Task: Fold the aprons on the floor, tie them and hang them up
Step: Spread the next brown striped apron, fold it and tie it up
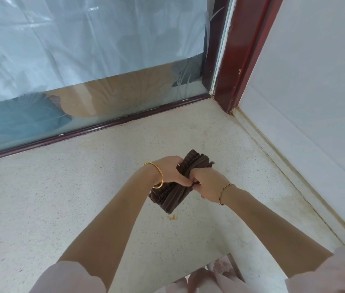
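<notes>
A dark brown striped apron [172, 197], folded into a tight bundle, is held above the speckled floor [61, 197] in the middle of the view. My left hand [170, 171], with a gold bangle on its wrist, grips the bundle from the left. On the right side my right hand [206, 182], wearing a thin bracelet, has its fingers curled round the bundle's middle. Both hands touch each other at the bundle's waist. The apron's ties are hidden by the fingers.
A glass sliding door [83, 60] with a dark red frame [230, 60] runs along the far side. A white wall [315, 102] closes the right side. A small orange stain [172, 217] marks the floor below the bundle.
</notes>
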`<state>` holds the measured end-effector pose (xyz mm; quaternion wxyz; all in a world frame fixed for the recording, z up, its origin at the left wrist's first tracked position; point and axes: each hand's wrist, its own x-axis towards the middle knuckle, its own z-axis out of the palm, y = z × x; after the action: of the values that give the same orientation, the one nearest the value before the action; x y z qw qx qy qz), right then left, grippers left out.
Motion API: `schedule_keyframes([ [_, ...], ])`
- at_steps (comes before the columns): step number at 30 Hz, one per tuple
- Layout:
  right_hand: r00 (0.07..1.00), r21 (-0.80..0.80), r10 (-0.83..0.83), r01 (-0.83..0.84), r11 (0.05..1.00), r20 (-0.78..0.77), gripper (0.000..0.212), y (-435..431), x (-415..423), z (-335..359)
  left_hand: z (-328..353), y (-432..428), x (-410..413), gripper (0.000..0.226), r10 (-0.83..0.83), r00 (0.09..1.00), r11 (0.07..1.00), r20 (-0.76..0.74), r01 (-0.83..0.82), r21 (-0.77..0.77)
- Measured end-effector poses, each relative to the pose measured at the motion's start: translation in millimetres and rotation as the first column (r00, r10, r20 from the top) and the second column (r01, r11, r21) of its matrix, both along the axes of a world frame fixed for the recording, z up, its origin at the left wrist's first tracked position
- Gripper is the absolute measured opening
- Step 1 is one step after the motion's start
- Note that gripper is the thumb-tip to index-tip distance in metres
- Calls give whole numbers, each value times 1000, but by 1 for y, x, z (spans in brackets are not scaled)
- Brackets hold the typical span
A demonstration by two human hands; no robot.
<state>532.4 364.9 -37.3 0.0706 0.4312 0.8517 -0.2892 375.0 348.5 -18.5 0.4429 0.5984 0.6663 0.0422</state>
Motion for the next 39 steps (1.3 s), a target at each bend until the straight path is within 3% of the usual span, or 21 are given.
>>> schedule_keyframes([
  [4,995,-89,39,-47,995,-88,12,-1,1,11,-11,-3,8,22,-45,994,998,-97,49,40],
  [7,956,108,269,-281,954,113,15,0,-3,28,-13,-5,14,19,-44,996,999,-72,43,-8],
  [9,879,276,387,-460,844,280,13,2,-9,42,-13,-5,17,24,-52,992,998,-117,49,-25],
  [11,833,349,414,-536,769,366,14,6,-14,55,-11,-5,18,33,-107,976,994,-188,101,-39],
  [14,827,331,388,-529,782,407,23,18,-18,68,-8,-4,17,40,-224,952,975,-209,217,-57],
  [19,921,176,357,-381,908,155,18,39,-6,49,-7,-7,13,19,-282,943,959,-177,283,-17],
  [22,974,-60,193,-201,978,-122,6,49,5,37,-12,-7,9,18,-264,951,963,-158,270,19],
  [24,957,-264,8,-88,960,-289,7,51,9,32,-12,-8,8,18,-241,963,966,-122,250,68],
  [26,924,-362,-133,-6,932,-359,7,48,12,22,-9,-7,8,19,-193,980,975,-40,196,107],
  [29,782,-541,-403,101,835,-476,10,37,14,-1,-10,-7,1,29,-35,984,996,177,19,91],
  [33,567,-643,-602,158,749,-562,20,15,13,-21,-21,-8,-11,42,246,832,967,497,-244,-69],
  [36,439,-743,-682,45,667,-586,13,5,18,-30,-30,-7,-16,40,404,696,910,594,-368,-189],
  [37,435,-761,-682,-12,648,-588,19,3,21,-34,-34,-6,-18,37,440,648,892,621,-395,-220],
  [39,519,-747,-614,-75,661,-595,35,0,26,-37,-42,-5,-23,39,486,561,865,671,-417,-278],
])
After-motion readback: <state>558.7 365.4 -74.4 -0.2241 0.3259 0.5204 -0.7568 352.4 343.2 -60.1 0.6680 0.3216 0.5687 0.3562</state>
